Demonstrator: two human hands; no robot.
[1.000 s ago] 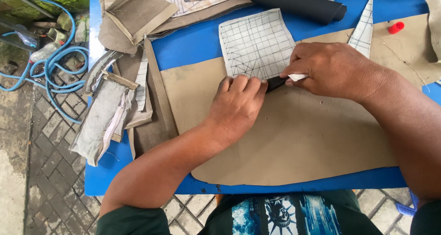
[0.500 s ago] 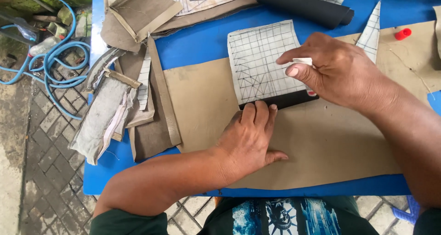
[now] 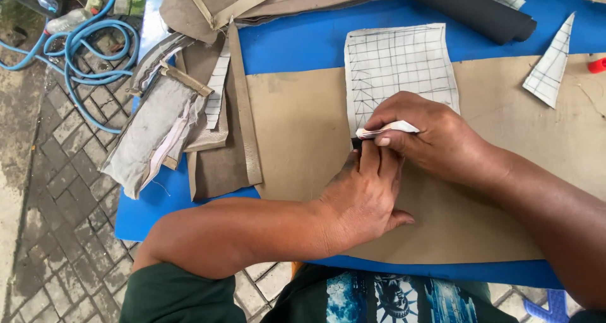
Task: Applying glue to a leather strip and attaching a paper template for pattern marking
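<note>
Since half a second ago, the gridded white sheet (image 3: 401, 70) has been folded further back at its near edge, and the right hand (image 3: 435, 137) has been drawn closer to the left.

Head view. Right hand is clenched on the sheet's turned-up near edge, white backing pinched between thumb and fingers, a dark strip just visible beneath. Left hand (image 3: 366, 197) is laid flat and open, palm down, on the tan leather panel (image 3: 297, 127), fingertips touching the right hand just below the fold; nothing is gripped by it. Both forearms are angled in from the near side, crossing over the panel.

The sheet lies on the panel's far edge, part overhanging onto the blue table (image 3: 297, 42). Left of the panel, stacked grey-brown scraps (image 3: 164, 127) are seen. Beyond the panel, a black roll (image 3: 467, 7); to its right, a triangular gridded offcut (image 3: 552, 61). Past the table's left edge, brick paving (image 3: 57, 190) and a coiled blue hose (image 3: 95, 52) are noted.
</note>
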